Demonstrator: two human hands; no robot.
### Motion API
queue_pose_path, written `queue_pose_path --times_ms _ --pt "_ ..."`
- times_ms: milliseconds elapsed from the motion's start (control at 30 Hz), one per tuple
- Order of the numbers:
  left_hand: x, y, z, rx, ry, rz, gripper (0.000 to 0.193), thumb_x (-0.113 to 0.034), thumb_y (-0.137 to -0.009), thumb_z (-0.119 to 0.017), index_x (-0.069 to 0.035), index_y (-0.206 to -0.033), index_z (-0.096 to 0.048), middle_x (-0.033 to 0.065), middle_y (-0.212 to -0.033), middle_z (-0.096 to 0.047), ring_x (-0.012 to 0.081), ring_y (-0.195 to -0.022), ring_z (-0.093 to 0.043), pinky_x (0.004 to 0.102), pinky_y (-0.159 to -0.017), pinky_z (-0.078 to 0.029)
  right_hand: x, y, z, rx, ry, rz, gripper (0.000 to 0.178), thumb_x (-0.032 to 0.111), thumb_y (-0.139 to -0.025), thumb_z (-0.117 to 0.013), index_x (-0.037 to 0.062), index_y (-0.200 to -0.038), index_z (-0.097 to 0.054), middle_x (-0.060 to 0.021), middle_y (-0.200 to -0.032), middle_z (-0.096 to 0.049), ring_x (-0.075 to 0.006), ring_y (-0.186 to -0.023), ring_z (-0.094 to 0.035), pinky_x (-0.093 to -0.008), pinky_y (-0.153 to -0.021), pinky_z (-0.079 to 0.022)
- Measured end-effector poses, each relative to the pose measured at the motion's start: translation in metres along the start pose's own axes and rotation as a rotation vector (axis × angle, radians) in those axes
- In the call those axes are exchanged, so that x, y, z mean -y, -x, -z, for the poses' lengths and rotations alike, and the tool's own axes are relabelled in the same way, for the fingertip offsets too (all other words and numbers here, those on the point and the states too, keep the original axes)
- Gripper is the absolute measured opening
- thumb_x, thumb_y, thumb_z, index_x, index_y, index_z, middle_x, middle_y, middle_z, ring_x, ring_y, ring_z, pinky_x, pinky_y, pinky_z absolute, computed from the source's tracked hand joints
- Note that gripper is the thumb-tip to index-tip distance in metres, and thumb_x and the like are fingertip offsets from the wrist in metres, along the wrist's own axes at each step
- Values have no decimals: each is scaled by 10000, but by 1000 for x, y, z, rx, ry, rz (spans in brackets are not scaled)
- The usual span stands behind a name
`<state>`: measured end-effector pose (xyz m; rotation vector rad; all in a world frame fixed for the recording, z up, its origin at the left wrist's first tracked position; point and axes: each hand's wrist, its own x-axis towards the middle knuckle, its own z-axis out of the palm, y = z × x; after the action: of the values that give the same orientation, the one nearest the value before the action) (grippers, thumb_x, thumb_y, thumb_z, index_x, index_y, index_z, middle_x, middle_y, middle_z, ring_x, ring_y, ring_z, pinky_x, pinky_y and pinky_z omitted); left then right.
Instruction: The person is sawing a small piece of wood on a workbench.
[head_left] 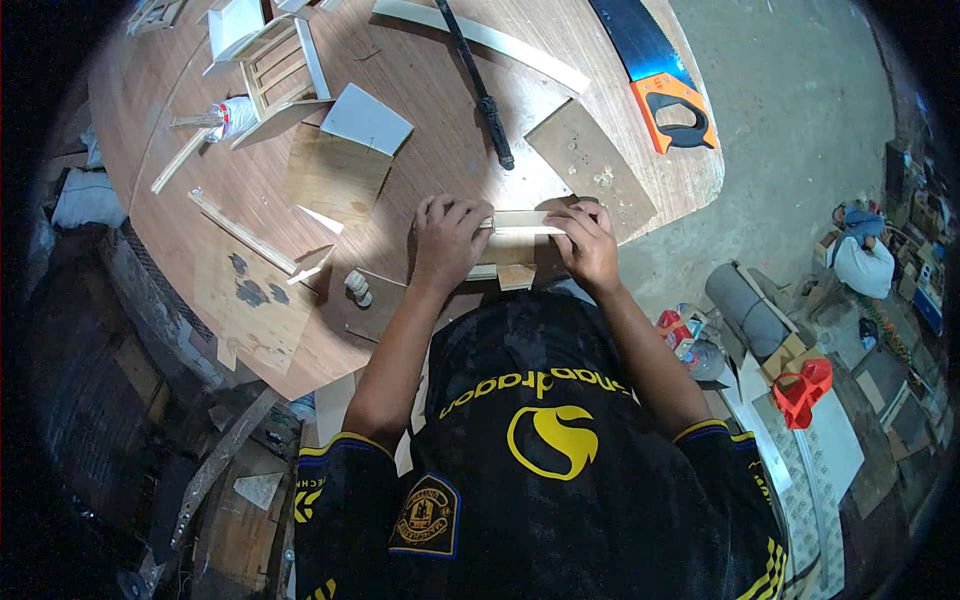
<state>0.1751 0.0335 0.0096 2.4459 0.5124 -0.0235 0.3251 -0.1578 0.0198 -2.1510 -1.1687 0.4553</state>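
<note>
Close to my body at the table's near edge, a pale wooden strip piece [524,222] spans between my two hands. My left hand [447,240] has its fingers closed on the left end of it. The right end is pinched by my right hand [584,240], thumb toward me and fingers curled over the far side. Just nearer to me lie a flat wooden board [516,248] and a small wood block [516,277], partly hidden by the strip and my shirt. A brown board [600,165] with whitish spots extends beyond my right hand.
A handsaw [672,100] with an orange handle lies at the far right of the wooden table [420,60]. A black rod [478,85] points toward my hands. Leftward are a slatted wooden frame [285,70], a white panel [367,119], a plastic bottle [232,118] and a small white bottle [358,288].
</note>
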Motion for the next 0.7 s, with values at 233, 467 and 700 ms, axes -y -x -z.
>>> queue_pose_path --times_ms 233,467,700 --pt "2 -2 -3 -17 7 25 287 -181 -744 -713 -188 -1027 -671 -15 -1049 -638 258 -1078 -506 452 -996 -314 0 -1 1 28 12 -1 233 29 -743 -714 92 -964 -673 -55 -1017 -676 -296 -1006 -559 -393 -906 -447" --pt "0 -2 -5 -45 -22 15 267 -178 -733 -711 -197 -997 -673 -19 -1042 -635 264 -1056 -505 464 -975 -330 -1 -2 3 39 2 -5 224 43 -751 -711 94 -967 -675 -60 -1016 -675 -301 -1010 -554 -397 -911 -447" --pt "-3 -2 -4 -35 -24 24 272 -171 -721 -714 -197 -989 -675 -16 -1038 -631 264 -1060 -506 469 -969 -334 -3 -1 1 15 22 18 271 56 -723 -695 124 -985 -680 -34 -1041 -668 -296 -999 -541 -396 -908 -440"
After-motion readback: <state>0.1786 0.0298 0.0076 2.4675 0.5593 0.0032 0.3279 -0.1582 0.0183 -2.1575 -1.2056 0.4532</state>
